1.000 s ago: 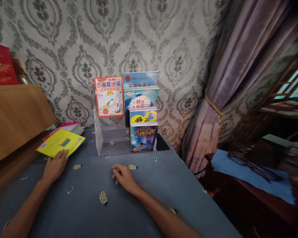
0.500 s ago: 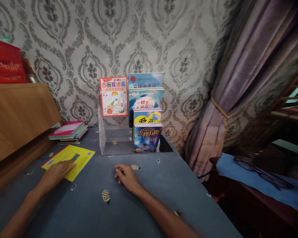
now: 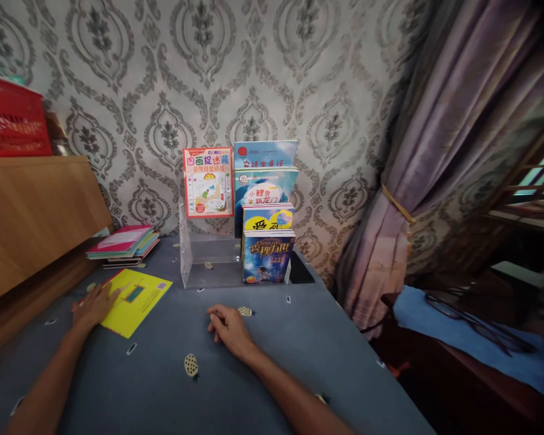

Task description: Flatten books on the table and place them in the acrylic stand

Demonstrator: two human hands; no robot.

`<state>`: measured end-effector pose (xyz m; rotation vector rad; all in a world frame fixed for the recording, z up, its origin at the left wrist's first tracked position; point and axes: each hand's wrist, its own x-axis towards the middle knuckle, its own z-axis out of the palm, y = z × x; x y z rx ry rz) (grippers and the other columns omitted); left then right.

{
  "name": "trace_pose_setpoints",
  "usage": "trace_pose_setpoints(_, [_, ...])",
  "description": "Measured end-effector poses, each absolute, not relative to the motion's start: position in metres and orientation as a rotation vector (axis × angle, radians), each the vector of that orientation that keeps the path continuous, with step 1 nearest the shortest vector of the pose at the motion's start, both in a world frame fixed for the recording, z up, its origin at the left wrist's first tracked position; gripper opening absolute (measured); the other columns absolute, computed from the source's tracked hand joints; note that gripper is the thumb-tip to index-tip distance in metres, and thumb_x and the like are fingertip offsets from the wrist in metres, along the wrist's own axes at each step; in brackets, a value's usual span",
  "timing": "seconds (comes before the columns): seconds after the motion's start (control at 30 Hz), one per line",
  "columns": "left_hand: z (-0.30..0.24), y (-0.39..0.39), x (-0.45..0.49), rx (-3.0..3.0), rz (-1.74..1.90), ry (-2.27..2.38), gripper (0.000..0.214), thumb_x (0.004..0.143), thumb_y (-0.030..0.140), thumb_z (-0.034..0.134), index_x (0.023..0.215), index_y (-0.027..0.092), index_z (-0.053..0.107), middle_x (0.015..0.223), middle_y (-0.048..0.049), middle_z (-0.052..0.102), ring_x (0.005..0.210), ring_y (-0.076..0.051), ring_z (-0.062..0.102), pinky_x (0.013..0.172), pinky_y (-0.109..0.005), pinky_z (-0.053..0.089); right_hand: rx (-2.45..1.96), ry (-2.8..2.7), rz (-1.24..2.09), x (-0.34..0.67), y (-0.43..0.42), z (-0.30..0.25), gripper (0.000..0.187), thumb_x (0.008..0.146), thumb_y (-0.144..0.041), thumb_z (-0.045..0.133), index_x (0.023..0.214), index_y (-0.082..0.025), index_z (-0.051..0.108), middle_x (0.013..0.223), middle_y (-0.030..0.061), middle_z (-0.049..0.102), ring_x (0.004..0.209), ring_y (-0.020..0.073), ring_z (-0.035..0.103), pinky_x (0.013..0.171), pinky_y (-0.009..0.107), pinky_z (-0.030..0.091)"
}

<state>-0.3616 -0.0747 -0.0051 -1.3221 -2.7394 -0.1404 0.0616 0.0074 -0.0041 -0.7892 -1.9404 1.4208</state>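
Observation:
A yellow book lies flat at the left of the table, a small green picture printed on it. Over its left corner rests my left hand, open, with the fingers spread and partly covering the cover. My right hand rests on the tablecloth in front of the clear book rack, its fingers loosely curled with nothing visible in them. In the right half of the rack, several books stand in tiers, with a dark blue book in front. A red-bordered book stands at the back left of the rack.
Behind the yellow book sits a stack of books beside a wooden cabinet bearing a red basket. A flat black object lies right of the rack. Past the table's right edge, glasses rest on a blue cloth.
My left hand has slid leftward from the middle of the yellow book to its left corner, uncovering the printed picture. My right hand has stayed nearly still. The view has tilted slightly upward.

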Motion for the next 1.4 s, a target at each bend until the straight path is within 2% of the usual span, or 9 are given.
trace_pose_setpoints(0.1, [0.003,-0.077,-0.346,-1.222,-0.122,-2.837,0.072,0.098,0.052,0.013,0.152,0.011,0.038,0.16,-0.0203,0.032,0.148,-0.036,0.029,0.111,-0.069,0.028,-0.791,-1.951,1.415,0.062,0.006,-0.002,0.027,0.092,-0.021,0.046,0.108,-0.017,0.067,0.071,0.0001,0.068,0.047,0.0079,0.054,0.051,0.019,0.042])
trace_pose_setpoints(0.23, [0.01,-0.082,-0.332,-1.264,-0.097,-2.85,0.076,0.097,0.053,0.011,0.153,0.008,0.035,0.161,-0.0216,0.027,0.15,-0.037,0.024,0.111,-0.069,0.027,-0.79,-1.969,1.396,0.063,0.006,0.0,0.026,0.092,-0.02,0.046,0.107,-0.016,0.067,0.072,0.0005,0.069,0.047,0.0083,0.054,0.05,0.019,0.042])
trace_pose_setpoints(0.43, [0.01,-0.089,-0.319,-1.233,-0.101,-2.813,0.069,0.097,0.049,0.019,0.151,0.012,0.04,0.158,-0.0211,0.035,0.148,-0.037,0.028,0.11,-0.068,0.031,-0.797,-1.958,1.388,0.062,0.006,-0.002,0.025,0.092,-0.022,0.048,0.107,-0.016,0.067,0.073,0.001,0.07,0.047,0.0083,0.055,0.051,0.019,0.043])
trace_pose_setpoints(0.67, [0.008,-0.097,-0.308,-1.264,-0.09,-2.808,0.071,0.097,0.049,0.015,0.151,0.012,0.04,0.16,-0.0202,0.032,0.149,-0.038,0.027,0.108,-0.069,0.031,-0.78,-1.962,1.389,0.062,0.006,-0.004,0.026,0.092,-0.022,0.047,0.108,-0.016,0.067,0.073,0.0009,0.069,0.047,0.0087,0.055,0.051,0.02,0.044])
trace_pose_setpoints(0.77, [0.006,-0.101,-0.302,-1.284,-0.1,-2.774,0.067,0.097,0.045,0.016,0.149,0.014,0.044,0.158,-0.0204,0.036,0.147,-0.038,0.03,0.106,-0.07,0.033,-0.774,-1.963,1.392,0.062,0.006,-0.003,0.026,0.092,-0.022,0.047,0.108,-0.016,0.067,0.073,0.0009,0.069,0.047,0.0087,0.055,0.052,0.02,0.044])
trace_pose_setpoints(0.97, [0.001,-0.106,-0.289,-1.258,-0.117,-2.785,0.066,0.097,0.047,0.02,0.151,0.015,0.041,0.158,-0.0206,0.035,0.147,-0.038,0.03,0.107,-0.069,0.032,-0.759,-1.974,1.367,0.061,0.006,-0.003,0.026,0.092,-0.018,0.045,0.105,-0.016,0.068,0.07,-0.0002,0.068,0.045,0.0072,0.052,0.05,0.018,0.042])
trace_pose_setpoints(1.13, [-0.008,-0.112,-0.28,-1.334,-0.121,-2.725,0.064,0.096,0.048,0.023,0.15,0.019,0.042,0.156,-0.0231,0.039,0.145,-0.042,0.032,0.103,-0.072,0.031,-0.768,-2.037,1.279,0.062,0.003,-0.001,0.027,0.094,-0.019,0.046,0.109,-0.018,0.068,0.073,0.0001,0.07,0.047,0.0079,0.055,0.051,0.019,0.044])
trace_pose_setpoints(1.27, [-0.01,-0.117,-0.262,-1.369,-0.053,-2.73,0.063,0.096,0.046,0.024,0.149,0.018,0.043,0.155,-0.0242,0.038,0.145,-0.043,0.032,0.101,-0.071,0.034,-0.79,-2.153,1.112,0.065,-0.003,0.005,0.027,0.095,-0.02,0.048,0.111,-0.02,0.07,0.076,0.0013,0.072,0.055,0.0112,0.06,0.059,0.022,0.046])
trace_pose_setpoints(1.4, [-0.003,-0.126,-0.229,-1.448,0.082,-2.715,0.058,0.096,0.039,0.027,0.145,0.015,0.048,0.155,-0.0242,0.038,0.145,-0.041,0.032,0.102,-0.065,0.037,-0.774,-2.273,0.87,0.068,-0.011,0.012,0.025,0.094,-0.021,0.051,0.11,-0.019,0.071,0.086,0.0065,0.075,0.075,0.0186,0.067,0.073,0.028,0.048])
